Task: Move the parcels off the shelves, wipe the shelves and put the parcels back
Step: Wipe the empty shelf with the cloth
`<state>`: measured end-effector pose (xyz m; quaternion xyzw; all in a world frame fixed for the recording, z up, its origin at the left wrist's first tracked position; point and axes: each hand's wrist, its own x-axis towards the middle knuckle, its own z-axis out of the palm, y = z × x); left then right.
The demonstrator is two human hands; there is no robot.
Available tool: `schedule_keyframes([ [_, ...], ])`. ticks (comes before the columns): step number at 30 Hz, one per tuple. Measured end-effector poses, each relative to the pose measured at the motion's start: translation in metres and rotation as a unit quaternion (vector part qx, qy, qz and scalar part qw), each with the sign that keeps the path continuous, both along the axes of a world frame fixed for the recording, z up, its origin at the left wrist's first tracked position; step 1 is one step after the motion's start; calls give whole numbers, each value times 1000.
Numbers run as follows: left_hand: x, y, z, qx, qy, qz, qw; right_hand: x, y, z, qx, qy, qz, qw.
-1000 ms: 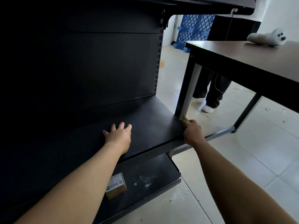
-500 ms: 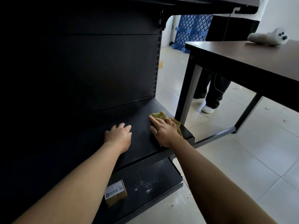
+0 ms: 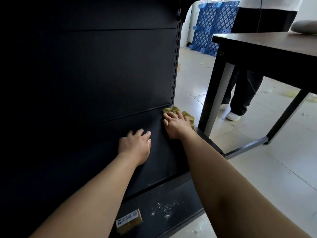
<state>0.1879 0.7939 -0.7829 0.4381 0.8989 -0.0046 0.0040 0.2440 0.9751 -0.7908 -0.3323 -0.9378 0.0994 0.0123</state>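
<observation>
Head view shows us bent toward a black shelf (image 3: pixel 165 157) whose long axis runs from the dark left side out to its right end, beside a slotted upright (image 3: pixel 175 66). Our right hand (image 3: pixel 177 125) lies palm down with its fingers spread and nearly straight, pressing a cloth (image 3: pixel 187 115) onto the shelf's far right corner, where the board meets the back panel (image 3: pixel 85 66). The cloth is yellow-green and crumpled. It shows past our fingertips and along the outer side of the hand, stretched from the back corner toward the shelf's right edge. Our left hand (image 3: pixel 135 146) rests palm down on the bare shelf just left of the right one, fingers loosely bent and holding nothing.

Below, on the lower shelf (image 3: pixel 180 191), one parcel (image 3: pixel 129 221) lies flat near the front edge, partly hidden by our left forearm. It is a small brown carton with a white printed label facing up, and its long axis runs from lower left to upper right. White specks (image 3: pixel 163 209) are scattered on the lower shelf to the parcel's right.

To the right stands a dark tabletop (image 3: pixel 265 43) on the tiled floor (image 3: pixel 274 169). Behind it we see another person's dark trouser leg (image 3: pixel 243 93) and white shoe (image 3: pixel 232 116), and farther back a blue pallet (image 3: pixel 212 19).
</observation>
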Motion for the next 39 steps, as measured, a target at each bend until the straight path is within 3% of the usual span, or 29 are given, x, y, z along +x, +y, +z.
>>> schedule_keyframes([
  [10, -4, 5, -6, -21, 1, 15, 1000, 10, 14, -3, -21, 24, -79, 996],
  [22, 9, -7, 1, -35, -38, 23, 998, 121, -11, -6, -5, 35, -123, 992],
  [32, 26, -48, 4, -28, -18, 4, 999, 212, -13, -3, -83, 73, -227, 968],
  [36, 32, -59, 8, -23, -16, 2, 1000, 189, -26, 18, -129, 229, -211, 941],
  [39, 32, -71, 11, -22, -20, 10, 1000, 170, -33, 24, -117, 265, -164, 943],
])
